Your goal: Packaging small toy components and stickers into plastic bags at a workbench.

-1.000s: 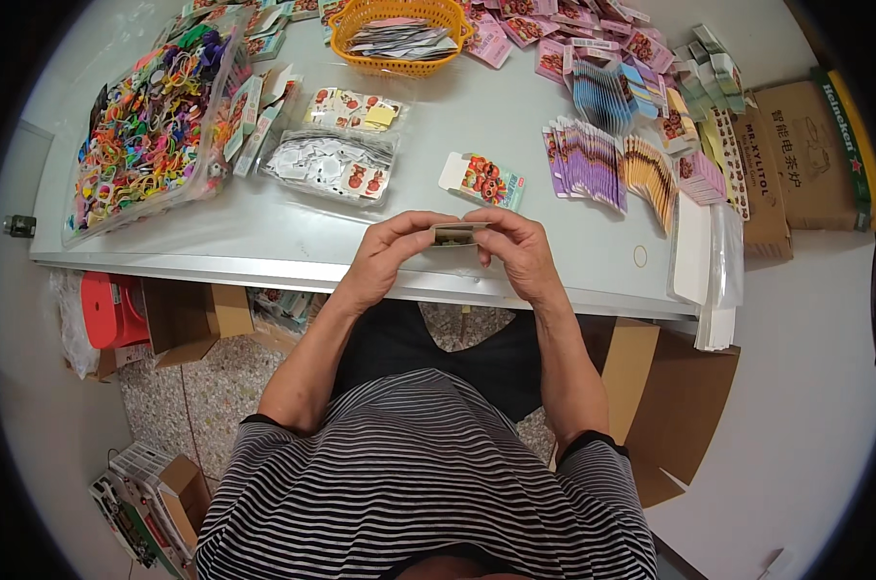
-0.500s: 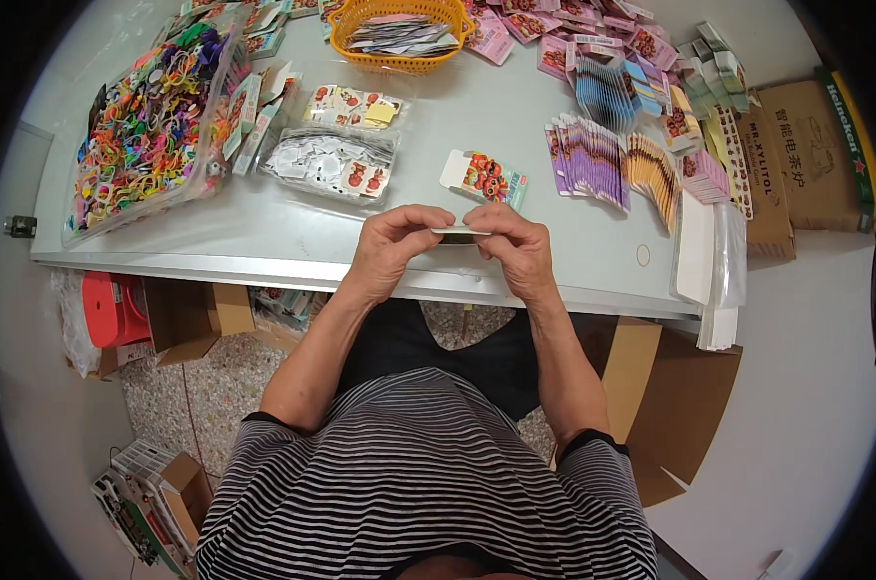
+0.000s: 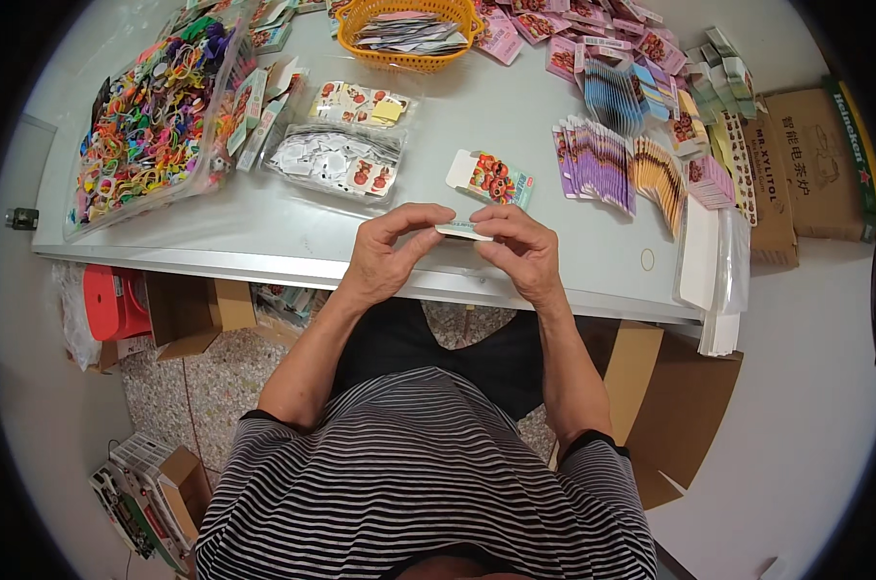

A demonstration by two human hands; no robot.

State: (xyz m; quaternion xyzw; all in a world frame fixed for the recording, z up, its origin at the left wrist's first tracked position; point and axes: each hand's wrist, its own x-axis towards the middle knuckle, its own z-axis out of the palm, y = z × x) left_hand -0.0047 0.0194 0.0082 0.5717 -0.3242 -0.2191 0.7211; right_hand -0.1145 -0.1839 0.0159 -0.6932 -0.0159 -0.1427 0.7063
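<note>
Just above the table's front edge, a small flat carton with a pale green, printed edge spans the gap between my hands. My left hand pinches its left end between thumb and fingers. At the other end, my right hand grips it the same way, fingertips on top and thumb beneath. Most of the carton's face is turned out of sight. Right beyond my fingers lies another small carton, green and white with red cartoon figures, its white flap sticking out to the left.
A clear bin heaped with colourful bands stands left, beside a plastic tray of white sticker pieces. An orange-yellow basket holds paper packets. Purple packets, orange packets and pink cartons crowd the right. A ring-shaped band lies nearby.
The held carton has tilted, so its printed edge now shows. My right fingers and thumb have shifted and spread slightly on it. The whole view has moved a little.
</note>
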